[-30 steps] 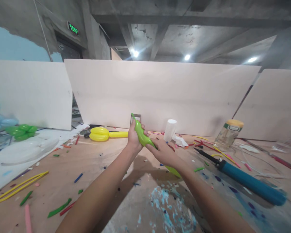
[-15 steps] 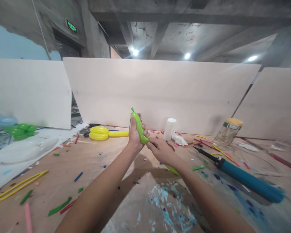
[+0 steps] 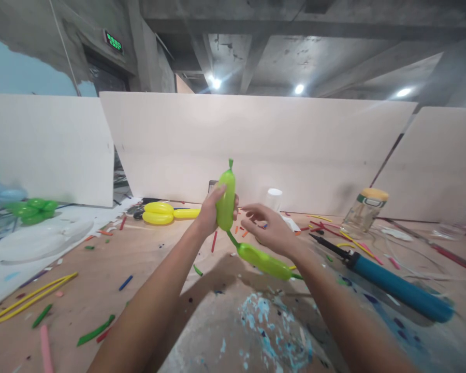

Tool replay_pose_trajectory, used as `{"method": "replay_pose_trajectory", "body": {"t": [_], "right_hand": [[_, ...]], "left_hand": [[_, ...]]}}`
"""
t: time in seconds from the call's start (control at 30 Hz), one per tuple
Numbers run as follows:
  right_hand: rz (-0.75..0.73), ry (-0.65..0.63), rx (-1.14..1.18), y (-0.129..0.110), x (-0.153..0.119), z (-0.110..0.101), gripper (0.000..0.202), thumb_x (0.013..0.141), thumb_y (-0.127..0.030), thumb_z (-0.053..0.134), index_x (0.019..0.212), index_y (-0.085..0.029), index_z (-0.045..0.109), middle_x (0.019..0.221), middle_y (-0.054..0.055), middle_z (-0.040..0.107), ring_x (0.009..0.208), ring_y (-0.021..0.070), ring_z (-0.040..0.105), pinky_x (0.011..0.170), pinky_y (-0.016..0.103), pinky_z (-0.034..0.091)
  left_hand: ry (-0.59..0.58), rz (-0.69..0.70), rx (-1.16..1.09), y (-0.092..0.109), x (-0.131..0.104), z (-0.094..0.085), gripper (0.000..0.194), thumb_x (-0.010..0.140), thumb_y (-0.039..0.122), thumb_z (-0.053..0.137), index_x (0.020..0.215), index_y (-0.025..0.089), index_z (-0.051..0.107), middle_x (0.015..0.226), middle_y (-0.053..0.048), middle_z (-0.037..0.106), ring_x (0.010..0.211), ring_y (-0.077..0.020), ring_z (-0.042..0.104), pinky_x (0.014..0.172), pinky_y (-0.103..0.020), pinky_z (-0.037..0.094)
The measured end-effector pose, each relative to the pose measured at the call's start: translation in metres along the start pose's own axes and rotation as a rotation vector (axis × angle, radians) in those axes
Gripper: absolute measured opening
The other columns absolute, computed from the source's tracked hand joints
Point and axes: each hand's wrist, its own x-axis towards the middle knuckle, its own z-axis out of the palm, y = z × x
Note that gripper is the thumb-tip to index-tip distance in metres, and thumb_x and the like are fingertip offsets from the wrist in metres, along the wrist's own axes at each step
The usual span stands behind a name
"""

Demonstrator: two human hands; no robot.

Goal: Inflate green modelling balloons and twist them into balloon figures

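My left hand (image 3: 212,210) is wrapped round the upper bubble of a light green long balloon (image 3: 227,199), whose knotted tip points up. Below that hand the balloon narrows to a thin uninflated neck, then swells into a second bubble (image 3: 264,260) that slants down to the right, its thin tail passing behind my right forearm. My right hand (image 3: 267,225) hovers just right of the upper bubble, fingers curved and apart, holding nothing. Left of my hands lies a yellow twisted balloon (image 3: 159,213) on the table.
A blue hand pump (image 3: 399,287) lies at right, near a clear jar with a yellow lid (image 3: 365,212). Behind my right hand stands a white cylinder (image 3: 274,197). Balloon scraps litter the table (image 3: 159,269). White boards (image 3: 256,140) close off the back; a green balloon (image 3: 33,210) rests far left.
My right hand has let go of the light green balloon's neck and opened. The upper bubble now stands more upright, slightly further right, and the second bubble has come into full view.
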Motion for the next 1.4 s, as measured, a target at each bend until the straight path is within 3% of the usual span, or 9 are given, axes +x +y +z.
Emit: {"method": "replay_pose_trajectory", "body": {"t": [0.17, 0.3, 0.5, 0.6, 0.73, 0.93, 1.07, 1.23, 1.4], "right_hand": [[-0.166, 0.222, 0.278, -0.023, -0.011, -0.024, 0.044, 0.081, -0.039, 0.064, 0.120, -0.024, 0.050, 0.080, 0.001, 0.061, 0.072, 0.0152, 0.061, 0.066, 0.030, 0.051], [-0.209, 0.325, 0.307, -0.033, -0.017, -0.027, 0.028, 0.079, -0.033, 0.069, 0.103, -0.023, 0.060, 0.081, 0.001, 0.062, 0.064, 0.0132, 0.060, 0.058, 0.028, 0.052], [-0.303, 0.521, 0.339, -0.026, -0.014, -0.013, 0.017, 0.074, -0.023, 0.074, 0.085, -0.021, 0.062, 0.076, 0.000, 0.064, 0.063, 0.0144, 0.063, 0.060, 0.030, 0.054], [-0.285, 0.560, 0.303, -0.027, -0.015, -0.007, 0.014, 0.073, -0.023, 0.075, 0.079, -0.020, 0.062, 0.072, 0.000, 0.063, 0.064, 0.0151, 0.064, 0.062, 0.031, 0.054], [-0.202, 0.377, 0.410, -0.034, -0.017, -0.008, 0.013, 0.080, -0.028, 0.069, 0.080, -0.020, 0.059, 0.065, -0.001, 0.064, 0.058, 0.0135, 0.063, 0.056, 0.027, 0.052], [-0.074, 0.214, 0.532, -0.030, -0.010, -0.023, 0.024, 0.086, -0.040, 0.060, 0.078, -0.019, 0.052, 0.061, 0.000, 0.065, 0.056, 0.0119, 0.061, 0.056, 0.025, 0.049], [-0.018, 0.171, 0.500, -0.017, -0.004, -0.028, 0.034, 0.087, -0.048, 0.056, 0.072, -0.018, 0.051, 0.058, 0.000, 0.062, 0.052, 0.0103, 0.055, 0.054, 0.024, 0.044], [-0.070, 0.077, 0.399, -0.017, -0.004, -0.027, 0.046, 0.091, -0.051, 0.045, 0.061, -0.017, 0.053, 0.056, 0.001, 0.058, 0.054, 0.0117, 0.053, 0.057, 0.026, 0.044], [-0.166, 0.053, 0.264, -0.020, -0.007, -0.026, 0.035, 0.092, -0.046, 0.045, 0.083, -0.018, 0.064, 0.078, 0.004, 0.062, 0.071, 0.0147, 0.057, 0.067, 0.029, 0.046]], "left_hand": [[-0.162, 0.288, 0.817, 0.036, -0.023, 0.016, 0.041, 0.072, 0.039, 0.071, 0.107, 0.021, 0.057, 0.095, -0.005, 0.065, 0.084, -0.0196, 0.062, 0.073, -0.032, 0.048], [-0.203, 0.610, 1.161, 0.045, -0.029, 0.027, 0.036, 0.076, 0.034, 0.069, 0.109, 0.023, 0.060, 0.109, -0.005, 0.064, 0.104, -0.0203, 0.056, 0.093, -0.036, 0.042], [0.143, 0.816, 1.373, 0.040, -0.025, 0.028, 0.049, 0.074, 0.031, 0.070, 0.119, 0.025, 0.052, 0.133, -0.009, 0.049, 0.125, -0.0267, 0.041, 0.106, -0.046, 0.031], [0.215, 0.815, 1.375, 0.035, -0.022, 0.026, 0.057, 0.072, 0.027, 0.070, 0.124, 0.025, 0.047, 0.137, -0.011, 0.043, 0.129, -0.0280, 0.037, 0.106, -0.047, 0.032], [0.148, 0.809, 1.395, 0.031, -0.018, 0.020, 0.063, 0.071, 0.019, 0.068, 0.129, 0.024, 0.043, 0.142, -0.012, 0.038, 0.132, -0.0287, 0.034, 0.107, -0.047, 0.032], [0.183, 0.782, 1.376, 0.032, -0.017, 0.013, 0.053, 0.072, 0.020, 0.068, 0.120, 0.025, 0.048, 0.116, -0.007, 0.058, 0.109, -0.0246, 0.053, 0.095, -0.043, 0.041], [0.236, 0.736, 1.288, 0.032, -0.018, 0.016, 0.051, 0.070, 0.022, 0.070, 0.118, 0.022, 0.050, 0.109, -0.007, 0.060, 0.100, -0.0223, 0.056, 0.088, -0.038, 0.043], [0.178, 0.527, 1.165, 0.028, -0.017, 0.016, 0.042, 0.071, 0.024, 0.068, 0.111, 0.021, 0.057, 0.106, -0.006, 0.062, 0.096, -0.0217, 0.057, 0.084, -0.035, 0.043], [0.174, 0.369, 1.019, 0.019, -0.015, 0.018, 0.037, 0.074, 0.033, 0.066, 0.108, 0.020, 0.058, 0.099, -0.004, 0.063, 0.087, -0.0200, 0.057, 0.078, -0.033, 0.043]]}}
